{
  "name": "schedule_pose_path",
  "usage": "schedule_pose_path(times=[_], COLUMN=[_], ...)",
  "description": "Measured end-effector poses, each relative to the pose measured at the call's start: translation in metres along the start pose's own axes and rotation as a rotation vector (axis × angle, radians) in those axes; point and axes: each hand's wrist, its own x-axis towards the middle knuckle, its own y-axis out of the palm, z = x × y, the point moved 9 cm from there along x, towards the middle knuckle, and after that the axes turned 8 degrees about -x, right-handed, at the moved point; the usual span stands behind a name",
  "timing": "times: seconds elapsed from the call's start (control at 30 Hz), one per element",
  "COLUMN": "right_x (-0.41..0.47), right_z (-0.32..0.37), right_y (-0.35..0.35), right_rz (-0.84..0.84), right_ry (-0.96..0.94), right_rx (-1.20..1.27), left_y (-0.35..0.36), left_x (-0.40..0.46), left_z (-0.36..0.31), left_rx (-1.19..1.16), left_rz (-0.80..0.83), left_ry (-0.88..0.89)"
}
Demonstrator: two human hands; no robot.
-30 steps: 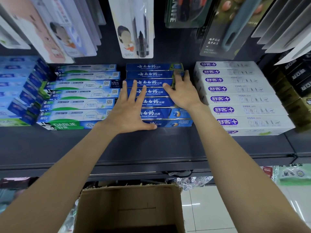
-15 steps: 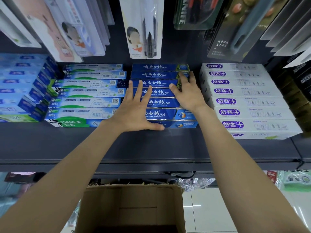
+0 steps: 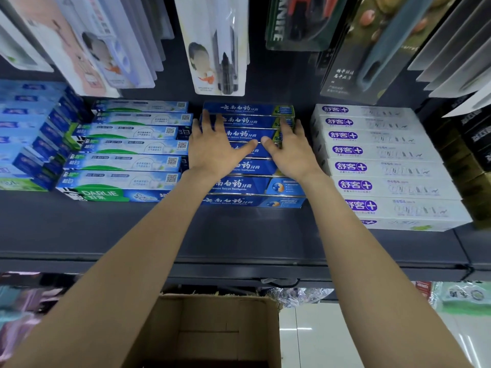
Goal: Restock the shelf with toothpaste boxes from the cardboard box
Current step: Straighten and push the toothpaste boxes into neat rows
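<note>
A row of dark blue toothpaste boxes (image 3: 247, 185) lies on the dark shelf (image 3: 239, 235), running from the front edge to the back. My left hand (image 3: 215, 150) rests flat on the left part of the row, fingers spread. Beside it, my right hand (image 3: 289, 150) lies flat on the right part, thumbs nearly touching. Neither hand grips a box. Below the shelf stands an open cardboard box (image 3: 212, 330); the part of its inside that I see holds nothing.
Light blue and green toothpaste boxes (image 3: 127, 163) fill the row to the left. White boxes with purple labels (image 3: 385, 168) fill the row to the right. Blister-packed goods (image 3: 218, 43) hang above the shelf. A white tiled floor (image 3: 318, 335) shows at the lower right.
My left hand has slid farther back along the blue row and both hands have come closer together. The view has shifted slightly downward.
</note>
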Motion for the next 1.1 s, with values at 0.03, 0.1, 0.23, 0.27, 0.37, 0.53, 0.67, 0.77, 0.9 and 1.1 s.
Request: schedule_pose_path(times=[0.03,0.1,0.23,0.27,0.37,0.53,0.67,0.77,0.9,1.1], right_x=[0.0,0.0,-0.001,-0.001,0.0,0.001,-0.002,-0.014,-0.064,-0.129], right_z=[0.0,0.002,0.003,0.003,0.002,0.002,0.003,0.017,0.034,0.063], right_y=[0.0,-0.001,-0.002,-0.001,0.0,0.001,0.0,-0.02,-0.056,-0.003], right_rz=[0.001,0.0,0.006,0.006,0.011,0.003,-0.009,-0.163,-0.353,-0.209], right_ry=[-0.003,-0.011,-0.017,-0.019,-0.021,-0.028,-0.015,-0.111,-0.313,-0.503], right_rx=[-0.001,-0.006,-0.001,0.003,0.005,-0.013,-0.046,-0.161,-0.064,-0.366], left_y=[-0.001,-0.003,-0.003,-0.002,-0.001,-0.001,-0.001,-0.02,-0.083,-0.124], left_x=[0.001,0.003,0.002,0.002,0.002,0.001,-0.001,-0.009,-0.044,-0.108], left_z=[0.0,-0.001,-0.002,-0.002,-0.002,-0.003,-0.004,-0.02,-0.024,0.064], left_rx=[-0.01,-0.02,-0.049,-0.056,-0.068,-0.054,-0.033,-0.088,-0.371,-0.374], left_rz=[-0.02,-0.038,-0.04,-0.04,-0.04,-0.061,-0.047,-0.132,-0.382,-0.288], left_ry=[0.003,0.014,0.022,0.019,0.009,0.019,0.016,0.106,0.258,0.285])
